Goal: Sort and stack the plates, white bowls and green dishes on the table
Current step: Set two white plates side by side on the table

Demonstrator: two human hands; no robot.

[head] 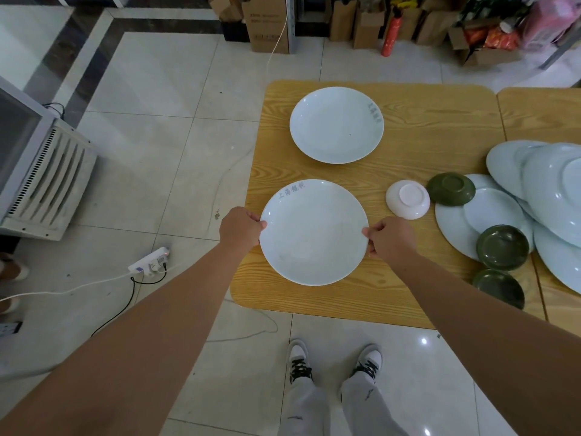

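Plates are the business in the head view: you have one white plate (313, 231) at lower centre of the frame, over the near left part of the tabletop (424, 146). Your left hand (241, 229) pinches its left rim and your right hand (390, 236) pinches its right rim, fingers curled at the edge. Whether it rests on the wood or hangs just above it cannot be told.

A second plate (336, 124) lies face up and alone at upper centre, well apart from yours. The step in hand looks like carrying your plate onto that one to start a stack.

- Hold it level with an even grip on both sides.
- Bring it straight over the second plate, centre the rims, then lower it rather than sliding it across.
- Draw your fingers outward only once it sits flat.

An upturned white bowl (407, 199) stands just to the right of your right hand, with an upturned green dish (451, 188) beside it, so lift clear before you swing. The plate pile (553, 184) at the right edge lies overlapped and tilted; it would likely shift if bumped
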